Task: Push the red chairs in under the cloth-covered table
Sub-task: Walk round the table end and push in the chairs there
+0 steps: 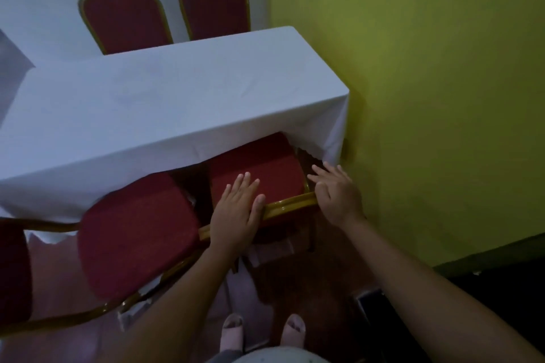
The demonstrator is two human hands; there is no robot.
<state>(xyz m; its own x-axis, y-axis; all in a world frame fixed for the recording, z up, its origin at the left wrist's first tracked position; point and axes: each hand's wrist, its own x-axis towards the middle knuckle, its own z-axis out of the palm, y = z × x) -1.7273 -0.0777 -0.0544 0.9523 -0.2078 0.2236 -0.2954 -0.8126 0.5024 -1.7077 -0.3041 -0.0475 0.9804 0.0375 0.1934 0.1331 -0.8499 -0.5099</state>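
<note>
The left hand lies flat and open, fingers spread, over the gold top rail of the nearest red chair; its fingertips rest on the red seat and it grips nothing. The right hand is open too, fingers extended, its palm against the right end of the same rail. That chair's seat sits directly ahead of both hands, its front part already beneath the hanging edge of the white cloth on the counter. Just left of the left hand, a second red chair stands angled and mostly outside the cloth. A third shows at the left edge. Two more chairs stand along the counter's far side. A green wall rises to the right.
</note>
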